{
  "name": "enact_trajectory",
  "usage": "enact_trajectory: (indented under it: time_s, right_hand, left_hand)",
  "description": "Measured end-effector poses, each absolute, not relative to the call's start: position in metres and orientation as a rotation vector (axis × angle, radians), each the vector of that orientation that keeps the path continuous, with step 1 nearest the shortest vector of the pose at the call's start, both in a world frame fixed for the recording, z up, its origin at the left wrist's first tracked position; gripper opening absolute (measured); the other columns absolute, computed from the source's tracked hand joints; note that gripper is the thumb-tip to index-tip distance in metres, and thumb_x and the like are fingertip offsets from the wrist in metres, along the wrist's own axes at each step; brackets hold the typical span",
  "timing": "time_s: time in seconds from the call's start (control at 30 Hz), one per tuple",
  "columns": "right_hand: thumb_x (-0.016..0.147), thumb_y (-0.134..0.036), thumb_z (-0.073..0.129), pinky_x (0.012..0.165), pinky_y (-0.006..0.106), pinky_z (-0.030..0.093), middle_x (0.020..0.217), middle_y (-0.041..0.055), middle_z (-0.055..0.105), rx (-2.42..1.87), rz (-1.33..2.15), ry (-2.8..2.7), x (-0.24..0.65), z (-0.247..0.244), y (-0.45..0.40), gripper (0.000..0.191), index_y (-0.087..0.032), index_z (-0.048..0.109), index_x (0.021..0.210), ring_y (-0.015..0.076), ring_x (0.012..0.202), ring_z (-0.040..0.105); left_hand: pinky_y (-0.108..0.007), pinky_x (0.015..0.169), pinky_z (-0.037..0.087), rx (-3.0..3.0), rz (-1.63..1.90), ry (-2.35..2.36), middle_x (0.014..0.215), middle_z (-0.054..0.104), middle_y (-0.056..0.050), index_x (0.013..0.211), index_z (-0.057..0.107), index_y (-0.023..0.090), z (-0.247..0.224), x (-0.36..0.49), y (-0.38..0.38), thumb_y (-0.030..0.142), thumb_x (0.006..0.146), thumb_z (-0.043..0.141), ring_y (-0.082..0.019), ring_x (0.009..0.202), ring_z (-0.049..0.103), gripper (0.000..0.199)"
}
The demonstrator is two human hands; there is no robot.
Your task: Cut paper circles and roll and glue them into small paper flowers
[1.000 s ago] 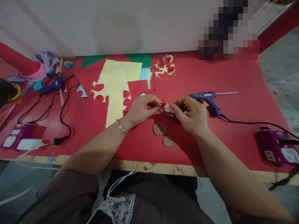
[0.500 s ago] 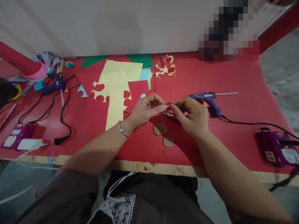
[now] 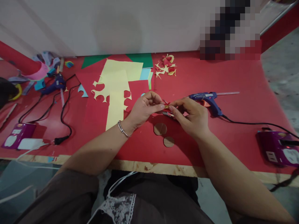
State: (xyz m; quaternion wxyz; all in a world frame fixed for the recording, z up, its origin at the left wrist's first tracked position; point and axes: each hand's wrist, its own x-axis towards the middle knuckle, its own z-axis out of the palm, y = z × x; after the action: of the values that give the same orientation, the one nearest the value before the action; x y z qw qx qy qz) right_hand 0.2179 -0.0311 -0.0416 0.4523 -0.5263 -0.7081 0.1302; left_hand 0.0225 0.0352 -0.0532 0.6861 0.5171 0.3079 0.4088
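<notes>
Between my fingertips is a small red and yellow paper piece [image 3: 166,107], its shape mostly covered by the fingers. My left hand [image 3: 149,105] pinches it from the left, thumb against the curled forefinger. From the right, my right hand [image 3: 190,113] pinches the same piece. Under the hands lies a partly hidden object [image 3: 168,114] with a metallic edge, too covered to name. Two roundish cardboard discs, a larger one [image 3: 160,129] and a smaller one [image 3: 168,142], lie on the red table just in front of the hands.
Beyond my right hand lies a blue glue gun [image 3: 207,99], its cord running to a purple power box [image 3: 279,147]. Cut yellow paper [image 3: 118,84] covers other sheets at left. Paper scraps [image 3: 166,66] lie at the back. A second glue gun [image 3: 54,84] rests far left among black cords.
The paper piece has turned slightly between my fingers, so more of its red and yellow shows. Both hands stay in nearly the same place.
</notes>
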Motion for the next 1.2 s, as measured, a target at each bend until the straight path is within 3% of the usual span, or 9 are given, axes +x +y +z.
enact_trajectory:
  time_s: [0.27, 0.67, 0.87, 1.2]
  right_hand:
    - [0.103, -0.042, 0.066, 0.061, 0.031, 0.051, 0.085, 0.0041, 0.078, -1.332, 0.464, -1.677, 0.214, -0.039, -0.033, 0.022, -0.023, 0.077, 0.101, 0.0153, 0.062, 0.066]
    - [0.096, -0.040, 0.073, 0.059, 0.030, 0.046, 0.077, 0.0016, 0.074, -1.372, 0.596, -1.623, 0.216, -0.045, -0.026, 0.021, -0.021, 0.072, 0.087, 0.0150, 0.063, 0.063]
    - [0.097, -0.038, 0.071, 0.062, 0.031, 0.046, 0.077, 0.0022, 0.074, -1.380, 0.560, -1.639, 0.217, -0.044, -0.027, 0.020, -0.022, 0.070, 0.086, 0.0162, 0.067, 0.064]
    - [0.097, -0.035, 0.069, 0.059, 0.029, 0.044, 0.076, 0.0011, 0.071, -1.355, 0.420, -1.658, 0.216, -0.044, -0.028, 0.017, -0.023, 0.068, 0.085, 0.0145, 0.063, 0.058]
  left_hand:
    - [-0.028, 0.078, 0.057, 1.279, 1.050, 0.756, 0.084, 0.068, 0.002, 0.082, 0.059, 0.020, -0.053, 0.022, 0.036, 0.034, 0.075, 0.093, -0.012, 0.081, 0.065, 0.037]
    - [-0.029, 0.076, 0.056, 1.432, 1.080, 0.720, 0.088, 0.067, 0.000, 0.085, 0.056, 0.022, -0.050, 0.024, 0.030, 0.034, 0.085, 0.087, -0.012, 0.080, 0.064, 0.033]
    - [-0.027, 0.076, 0.059, 1.305, 1.053, 0.743, 0.096, 0.066, -0.002, 0.099, 0.063, 0.022, -0.051, 0.027, 0.027, 0.028, 0.087, 0.083, -0.014, 0.090, 0.065, 0.024]
    - [-0.027, 0.076, 0.061, 1.005, 0.970, 0.802, 0.084, 0.062, 0.004, 0.108, 0.056, 0.022, -0.054, 0.036, 0.014, 0.014, 0.078, 0.087, -0.010, 0.077, 0.067, 0.043]
